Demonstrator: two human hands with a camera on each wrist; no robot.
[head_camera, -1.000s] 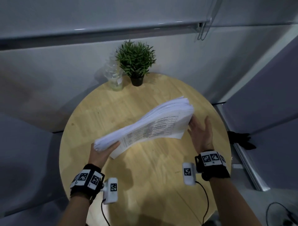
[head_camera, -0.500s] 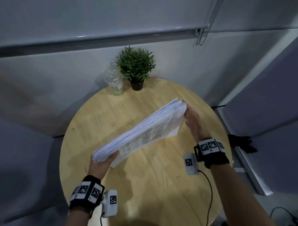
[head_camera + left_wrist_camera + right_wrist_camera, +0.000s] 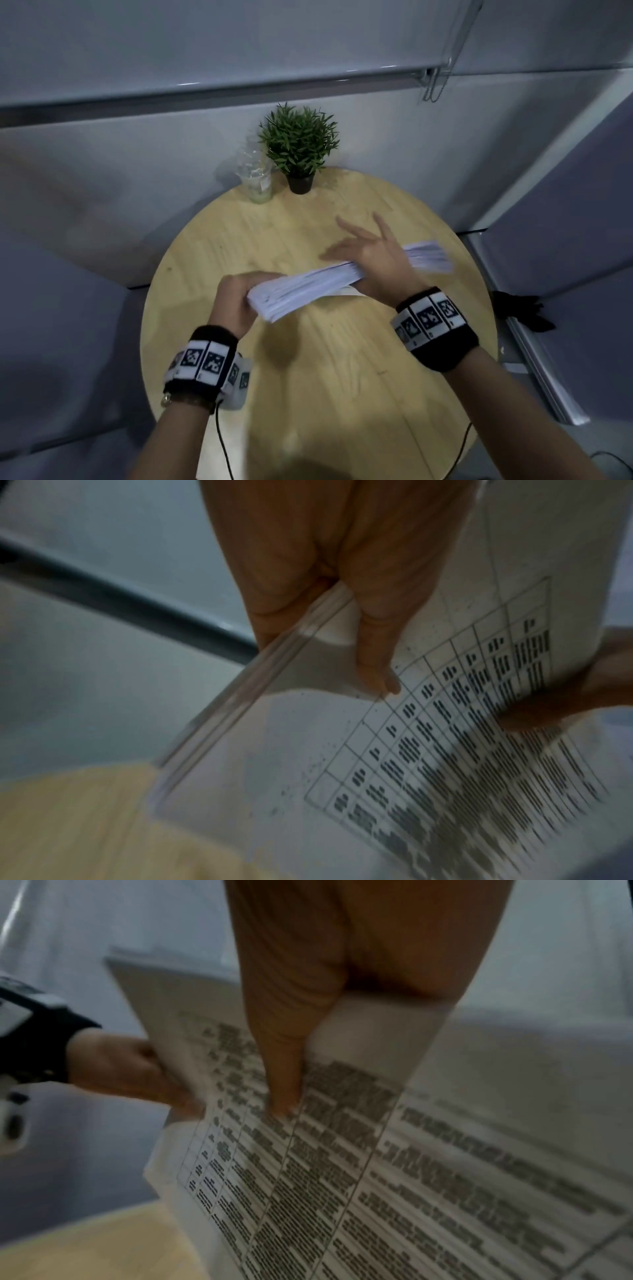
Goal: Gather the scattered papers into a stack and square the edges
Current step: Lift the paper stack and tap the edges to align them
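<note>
Head view: the papers are gathered into one stack (image 3: pixel 308 287) held above the surface (image 3: pixel 342 394); left hand (image 3: pixel 236 301) grips its near end, right hand (image 3: pixel 376 260) pinches mid-length. Edges look uneven, so squaring remains

One stack of papers (image 3: pixel 308 287), two hands, the left hand (image 3: pixel 236 301) and the right hand (image 3: pixel 380 257), one round wooden table (image 3: pixel 342 394), one potted plant (image 3: pixel 299 144), one clear plastic cup (image 3: pixel 255 178)

Head-cam above, 2 wrist-cams beneath stack (image 3: pixel 342 750)
</note>
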